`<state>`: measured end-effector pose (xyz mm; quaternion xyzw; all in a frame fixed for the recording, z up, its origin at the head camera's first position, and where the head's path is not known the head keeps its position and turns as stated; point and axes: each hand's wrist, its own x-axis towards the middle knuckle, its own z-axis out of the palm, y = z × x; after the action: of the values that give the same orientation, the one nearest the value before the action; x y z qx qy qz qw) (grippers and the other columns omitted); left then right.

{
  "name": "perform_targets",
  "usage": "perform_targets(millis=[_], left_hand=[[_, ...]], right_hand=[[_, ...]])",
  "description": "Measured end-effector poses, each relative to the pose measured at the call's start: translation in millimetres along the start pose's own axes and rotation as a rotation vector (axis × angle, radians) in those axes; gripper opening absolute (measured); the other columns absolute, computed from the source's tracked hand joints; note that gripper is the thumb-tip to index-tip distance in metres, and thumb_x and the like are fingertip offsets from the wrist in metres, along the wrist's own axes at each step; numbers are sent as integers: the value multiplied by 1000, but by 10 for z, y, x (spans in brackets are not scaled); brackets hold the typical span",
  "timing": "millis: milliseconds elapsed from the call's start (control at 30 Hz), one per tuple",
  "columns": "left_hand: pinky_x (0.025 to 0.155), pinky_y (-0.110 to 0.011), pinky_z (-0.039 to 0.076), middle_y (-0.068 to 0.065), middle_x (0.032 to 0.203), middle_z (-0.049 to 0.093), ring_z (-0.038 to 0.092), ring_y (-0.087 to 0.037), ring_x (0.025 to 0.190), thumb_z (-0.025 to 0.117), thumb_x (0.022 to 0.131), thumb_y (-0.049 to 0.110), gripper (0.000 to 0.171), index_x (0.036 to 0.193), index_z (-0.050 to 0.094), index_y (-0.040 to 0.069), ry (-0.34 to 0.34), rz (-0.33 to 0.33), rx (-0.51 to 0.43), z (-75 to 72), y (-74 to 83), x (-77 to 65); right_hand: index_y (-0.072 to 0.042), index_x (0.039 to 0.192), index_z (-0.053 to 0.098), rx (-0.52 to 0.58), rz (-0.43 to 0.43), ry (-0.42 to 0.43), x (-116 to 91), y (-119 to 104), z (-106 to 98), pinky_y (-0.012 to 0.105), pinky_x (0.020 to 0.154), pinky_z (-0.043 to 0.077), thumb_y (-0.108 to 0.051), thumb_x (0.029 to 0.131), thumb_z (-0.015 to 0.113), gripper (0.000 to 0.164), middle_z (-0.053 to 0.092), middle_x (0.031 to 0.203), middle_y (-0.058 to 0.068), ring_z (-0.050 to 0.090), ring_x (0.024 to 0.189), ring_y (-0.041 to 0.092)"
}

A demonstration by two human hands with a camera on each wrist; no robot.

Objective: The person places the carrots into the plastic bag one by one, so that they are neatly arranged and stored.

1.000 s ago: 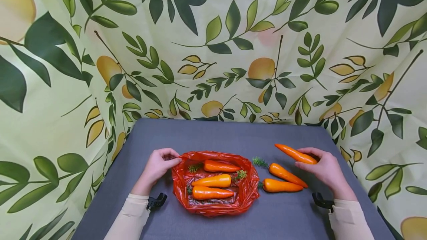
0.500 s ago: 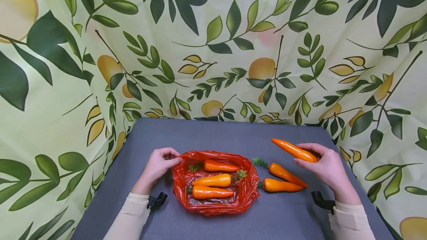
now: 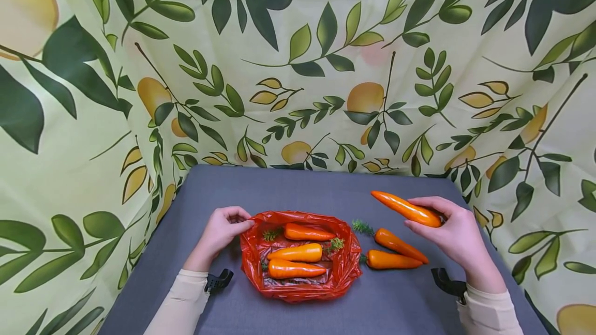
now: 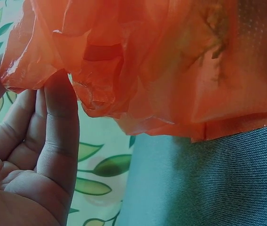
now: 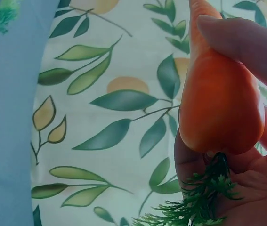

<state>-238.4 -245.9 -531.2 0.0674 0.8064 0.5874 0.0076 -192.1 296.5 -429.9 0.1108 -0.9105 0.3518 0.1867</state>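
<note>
My left hand (image 3: 224, 231) pinches the upper left rim of a red plastic bag (image 3: 255, 273); the left wrist view shows thumb and fingertips on the thin red film (image 4: 124, 70). Inside the opened bag lie three orange carrots, one at the back (image 3: 308, 231), one in the middle (image 3: 298, 252) and one in front (image 3: 296, 269). Over the table's right side my right hand (image 3: 458, 231) grips another carrot (image 3: 405, 208) near its thick end, tip pointing up and left. Its green leafy top (image 5: 208, 193) hangs toward the palm in the right wrist view.
Two more carrots, a rear one (image 3: 398, 244) and a front one (image 3: 393, 259), lie on the grey tabletop (image 3: 288, 185) just right of the bag, leafy ends toward it. A leaf-patterned cloth (image 3: 326, 87) hangs behind and at both sides.
My right hand has raised its carrot slightly and shifted it left. My left hand keeps its pinch on the bag's rim, and the other carrots lie as before.
</note>
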Motion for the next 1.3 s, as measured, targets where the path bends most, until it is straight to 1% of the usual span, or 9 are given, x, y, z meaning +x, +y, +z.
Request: perform_targets(millis=[433,667,867,1067,1167,1300], left_hand=[[68,-35,61,-15,91,77,65,-19,73,87,96,14,16,103,81,1,0,2,1,-7,10,-4],[68,-35,62,-16,91,77,66,-19,73,87,96,14,16,103,81,1,-2,9,-1,-6,15,-6],[68,-35,61,-16,91,77,65,-19,73,86,96,13,15,103,81,0,-3,11,-8,-5,11,-11],[68,-35,62,-15,91,77,66,-19,73,87,96,13,15,103,81,1,-1,9,-3,-10,9,-10],[68,-36,62,-15,90,77,65,-19,73,87,96,13,15,103,81,1,4,8,0,-10,10,-6],[68,-35,61,-14,90,77,65,-20,74,87,96,14,16,103,81,2,6,1,5,-9,10,-5]], right_hand=[[-27,124,84,-4,-64,29,-22,-233,-10,15,71,51,-16,78,104,51,80,116,0,64,89,-1],[-31,122,84,35,-92,41,-28,-339,2,13,73,51,-11,76,105,54,80,116,-8,66,93,-1],[-32,121,84,59,-132,19,-18,-412,64,11,78,51,-9,74,105,56,80,118,-10,67,99,-1],[-34,121,83,75,-134,-16,-9,-481,145,12,80,52,-10,75,105,56,79,119,-13,68,101,0],[-34,121,83,78,-144,-26,-4,-519,178,13,80,52,-12,75,105,56,80,120,-11,68,101,0],[-31,123,84,81,-179,-32,7,-563,217,13,81,52,-13,75,106,56,81,120,-8,68,102,0]])
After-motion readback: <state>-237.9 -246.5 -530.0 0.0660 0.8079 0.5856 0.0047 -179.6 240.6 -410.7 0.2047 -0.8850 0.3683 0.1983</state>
